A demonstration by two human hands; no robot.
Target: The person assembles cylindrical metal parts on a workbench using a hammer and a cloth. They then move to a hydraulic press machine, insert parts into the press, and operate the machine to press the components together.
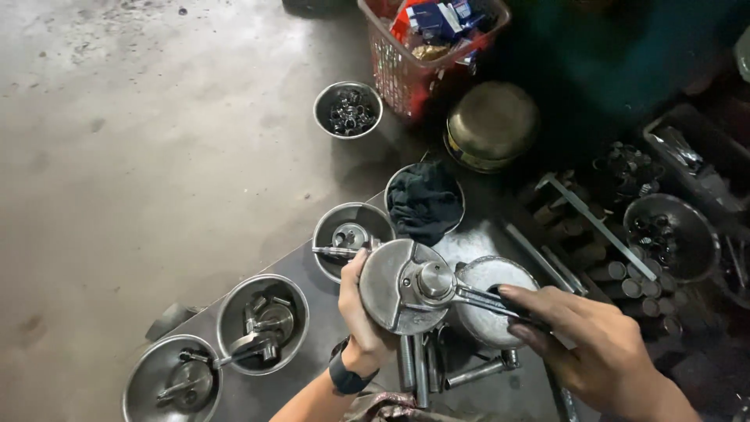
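- Nearest the camera, the left hand is wrapped around the rim of a round metal crank part, fingers closed behind it, holding it up above the dark bench.
- The right hand is closed on the handle of a wrench, whose head sits on the part's central stub.
- The disc's flat face looks up towards the camera; a thin shaft sticks out to the left, and the wrench's long axis runs right and slightly down.
- Loose bolts lie on the bench under the part.
- At lower left, two steel bowls each hold a crank-like assembly.
- Behind the hands, one bowl holds a small round fitting, another a dark cloth.
- Farther off, a small bowl on the floor holds what seem to be nuts; the view is too small to be sure.
- Farthest, a red basket holds small boxes.
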